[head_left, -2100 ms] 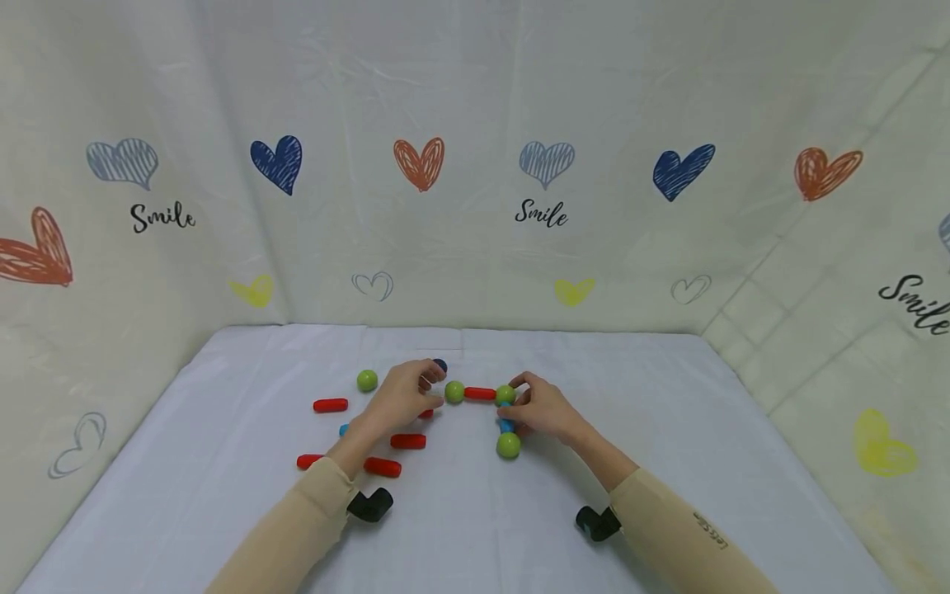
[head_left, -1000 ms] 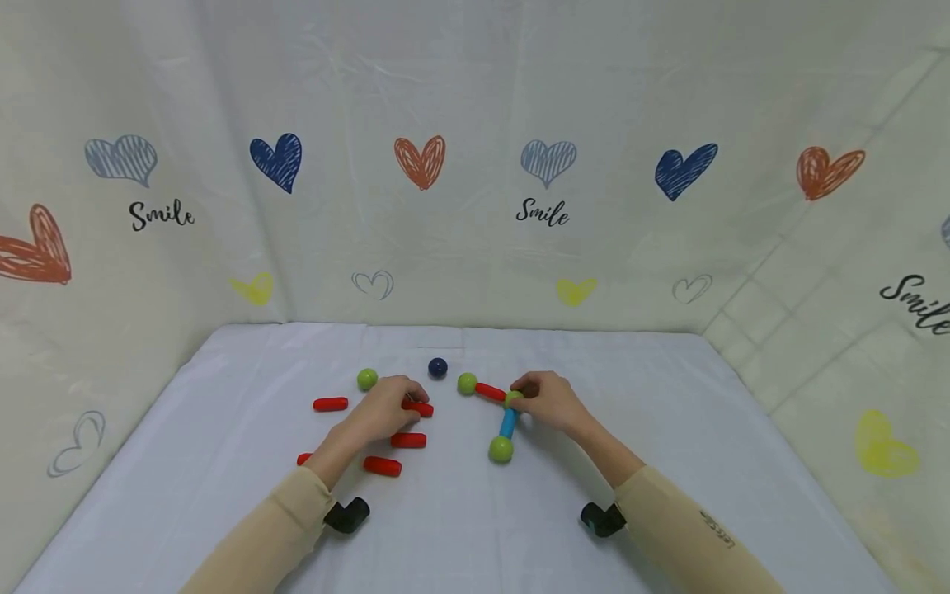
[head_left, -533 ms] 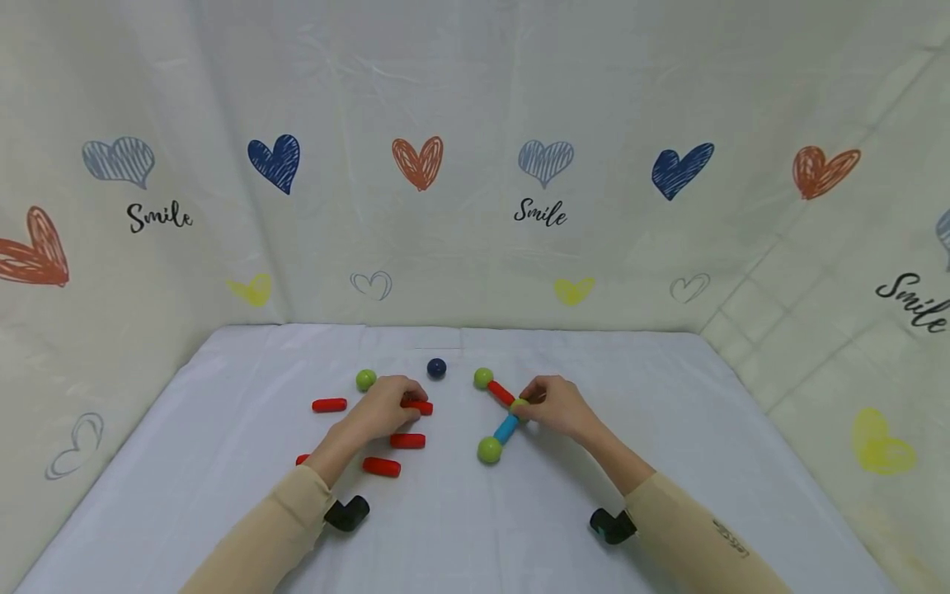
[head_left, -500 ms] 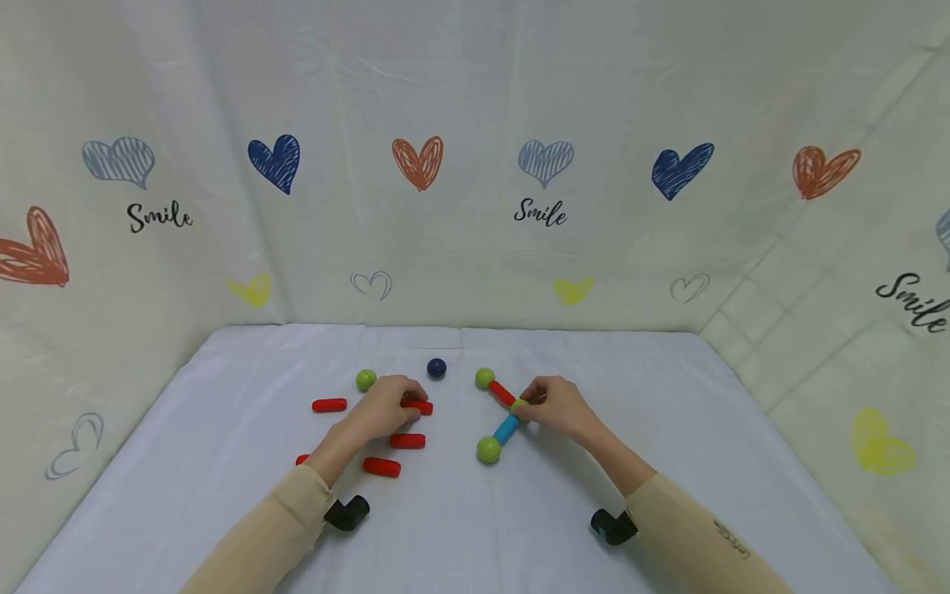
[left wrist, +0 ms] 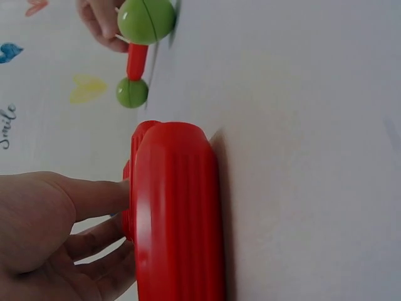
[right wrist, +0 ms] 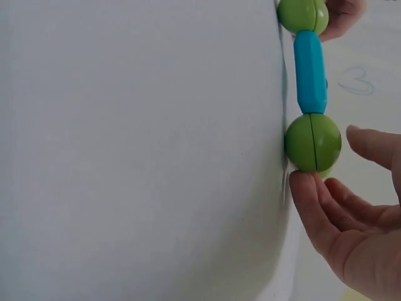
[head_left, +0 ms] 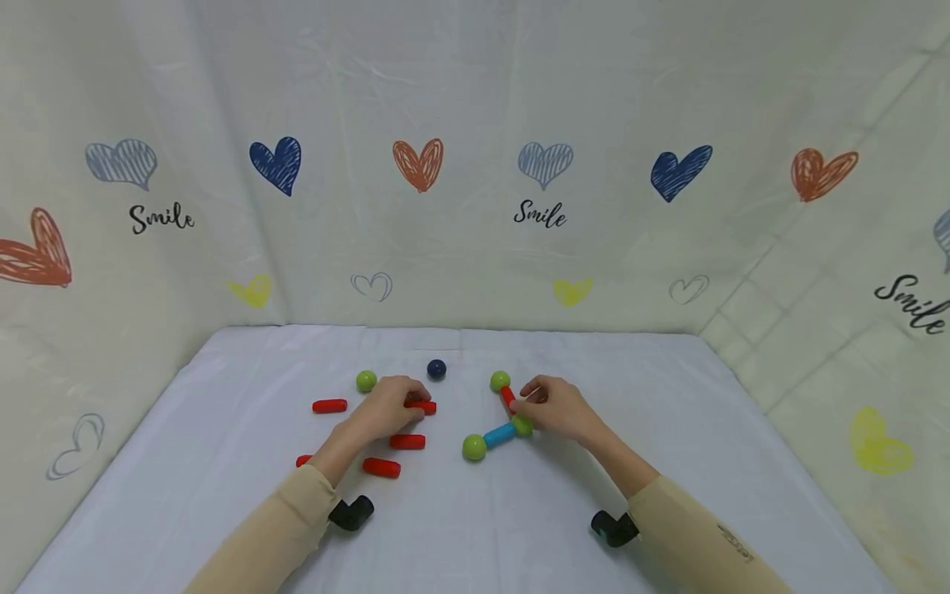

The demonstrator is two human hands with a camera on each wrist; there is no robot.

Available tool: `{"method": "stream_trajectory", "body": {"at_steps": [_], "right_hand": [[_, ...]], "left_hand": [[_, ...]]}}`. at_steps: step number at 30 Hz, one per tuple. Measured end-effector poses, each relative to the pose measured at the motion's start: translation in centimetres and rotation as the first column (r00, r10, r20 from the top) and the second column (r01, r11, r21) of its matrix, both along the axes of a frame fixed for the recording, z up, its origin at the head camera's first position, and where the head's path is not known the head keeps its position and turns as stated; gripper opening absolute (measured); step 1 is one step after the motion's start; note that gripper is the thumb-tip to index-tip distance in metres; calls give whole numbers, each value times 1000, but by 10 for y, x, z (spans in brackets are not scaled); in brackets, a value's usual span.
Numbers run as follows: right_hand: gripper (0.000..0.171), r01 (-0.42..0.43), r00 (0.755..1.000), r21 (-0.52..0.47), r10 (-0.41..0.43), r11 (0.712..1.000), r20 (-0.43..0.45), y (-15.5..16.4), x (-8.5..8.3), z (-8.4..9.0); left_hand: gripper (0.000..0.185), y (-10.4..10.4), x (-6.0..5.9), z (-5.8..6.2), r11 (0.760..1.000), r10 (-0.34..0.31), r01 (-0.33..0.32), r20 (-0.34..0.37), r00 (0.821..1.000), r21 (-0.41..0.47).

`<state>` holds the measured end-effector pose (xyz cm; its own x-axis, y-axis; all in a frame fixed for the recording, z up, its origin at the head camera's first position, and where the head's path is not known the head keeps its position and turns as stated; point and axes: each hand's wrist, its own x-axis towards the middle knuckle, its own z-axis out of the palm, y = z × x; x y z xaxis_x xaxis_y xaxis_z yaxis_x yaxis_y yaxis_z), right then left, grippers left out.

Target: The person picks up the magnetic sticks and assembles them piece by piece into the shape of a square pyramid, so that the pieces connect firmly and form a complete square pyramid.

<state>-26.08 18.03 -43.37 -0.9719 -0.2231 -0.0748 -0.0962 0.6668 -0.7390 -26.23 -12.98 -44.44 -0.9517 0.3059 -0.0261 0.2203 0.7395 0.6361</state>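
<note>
From the head cam, the right hand (head_left: 552, 408) is pinching the middle green ball (head_left: 523, 426) of a bent chain, with the blue rod (head_left: 499, 434) running left toward the person. The left hand (head_left: 386, 408) sits curled over a red rod (head_left: 420, 406), well apart from the chain. Left wrist cam has fingertips (left wrist: 100, 197) touching that red rod (left wrist: 175, 213); right wrist cam shows fingers (right wrist: 319, 213) around the green ball (right wrist: 312, 142), blue rod (right wrist: 311, 71) pointing away.

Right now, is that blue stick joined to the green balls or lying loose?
Joined: the blue stick has a green ball at each end, touching it.
</note>
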Motion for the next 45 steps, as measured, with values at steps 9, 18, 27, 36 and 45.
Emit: {"method": "stream_trajectory", "body": {"at_steps": [9,18,27,36,45], "right_hand": [[44,9,1000,6,-9,1000,0,-10,-13,-6],[53,-4,1000,6,4,1000,10,-11,-9,-8],[59,-13,1000,-1,13,1000,15,-11,-2,-6],[58,-12,999,-3,12,1000,30,-13,0,-8],[59,-16,999,-6,17,1000,39,-16,1,-8]], "left_hand": [[26,9,-4,-2,1000,-17,17,1,1000,15],[26,21,-10,-1,999,-46,46,-5,999,16],[20,43,-16,5,993,-118,119,-31,993,23],[18,63,-23,6,988,-158,158,-37,987,-3],[17,74,-29,6,987,-160,160,-42,986,6]]}}
